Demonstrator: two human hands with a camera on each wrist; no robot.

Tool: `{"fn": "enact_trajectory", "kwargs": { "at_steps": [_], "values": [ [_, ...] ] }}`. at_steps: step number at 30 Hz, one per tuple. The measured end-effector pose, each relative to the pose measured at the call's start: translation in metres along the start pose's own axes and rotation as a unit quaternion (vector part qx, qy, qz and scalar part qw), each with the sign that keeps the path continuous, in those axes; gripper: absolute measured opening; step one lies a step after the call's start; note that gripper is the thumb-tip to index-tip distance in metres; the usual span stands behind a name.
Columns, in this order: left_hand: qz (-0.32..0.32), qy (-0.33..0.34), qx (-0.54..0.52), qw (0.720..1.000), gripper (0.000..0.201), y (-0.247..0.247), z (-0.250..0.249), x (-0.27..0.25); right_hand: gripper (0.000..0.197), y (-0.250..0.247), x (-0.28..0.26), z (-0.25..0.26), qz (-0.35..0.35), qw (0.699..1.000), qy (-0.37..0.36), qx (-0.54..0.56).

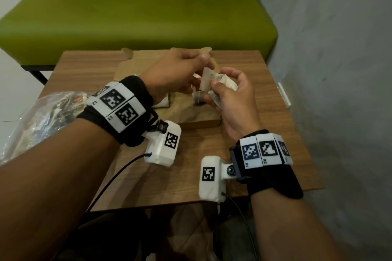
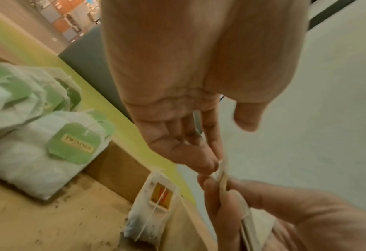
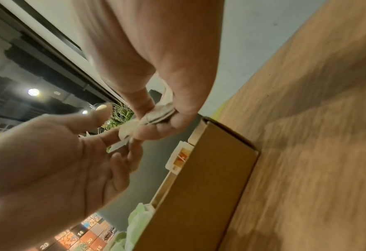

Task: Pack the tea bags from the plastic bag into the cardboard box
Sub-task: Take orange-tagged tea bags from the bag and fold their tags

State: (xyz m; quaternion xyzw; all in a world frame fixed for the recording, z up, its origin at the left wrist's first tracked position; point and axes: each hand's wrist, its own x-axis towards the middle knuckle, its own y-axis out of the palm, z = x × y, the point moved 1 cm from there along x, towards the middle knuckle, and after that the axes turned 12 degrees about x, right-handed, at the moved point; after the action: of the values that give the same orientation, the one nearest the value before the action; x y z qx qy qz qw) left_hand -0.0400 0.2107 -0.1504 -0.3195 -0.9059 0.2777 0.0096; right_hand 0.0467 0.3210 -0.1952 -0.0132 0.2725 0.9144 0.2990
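Right hand [image 1: 232, 99] nearest, over worktop [image 1: 275, 125] middle, fingers curled round small bunch of tea bags [image 1: 214, 82]. Left hand [image 1: 178, 72] pinching one bag out of bunch, above open cardboard box [image 1: 199, 122]. Inside box: green-tagged bags [image 2: 48, 135] stacked, one red-tagged bag [image 2: 154, 203] standing at wall. Plastic bag [image 1: 34, 118] at worktop's left edge, contents unclear. Judgement: packing partway; held bunch left to go in.

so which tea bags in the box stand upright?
The tea bag with the red-and-yellow tag, leaning against the cardboard box wall. The green-tagged Twinings bags lie flat in stacks.
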Motion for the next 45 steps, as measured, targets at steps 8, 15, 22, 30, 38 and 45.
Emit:
{"fn": "enact_trajectory", "kwargs": {
  "at_steps": [8, 15, 22, 30, 38, 45],
  "values": [
    [-0.036, 0.077, 0.151, 0.985, 0.004, -0.008, 0.002, 0.001, 0.016, -0.003, 0.003, 0.0, 0.006, 1.0, 0.023, 0.007],
    [-0.081, 0.12, 0.205, 0.968, 0.011, -0.017, -0.005, 0.0, 0.034, -0.007, 0.008, 0.007, 0.027, 0.998, 0.06, -0.006],
    [-0.085, 0.128, 0.163, 0.975, 0.02, -0.015, -0.005, -0.005, 0.01, -0.011, 0.007, 0.003, 0.097, 0.987, 0.075, -0.106],
    [-0.16, 0.074, 0.058, 0.983, 0.021, -0.006, 0.013, 0.001, 0.007, -0.01, 0.013, 0.003, 0.103, 0.983, -0.027, -0.15],
    [-0.156, 0.078, 0.037, 0.984, 0.011, 0.003, 0.015, 0.002, 0.011, -0.012, 0.013, 0.003, 0.117, 0.966, -0.061, -0.224],
    [-0.089, 0.037, 0.041, 0.994, 0.007, 0.003, 0.015, 0.0, 0.009, -0.011, 0.017, 0.004, 0.092, 0.968, -0.065, -0.224]
  ]
}}
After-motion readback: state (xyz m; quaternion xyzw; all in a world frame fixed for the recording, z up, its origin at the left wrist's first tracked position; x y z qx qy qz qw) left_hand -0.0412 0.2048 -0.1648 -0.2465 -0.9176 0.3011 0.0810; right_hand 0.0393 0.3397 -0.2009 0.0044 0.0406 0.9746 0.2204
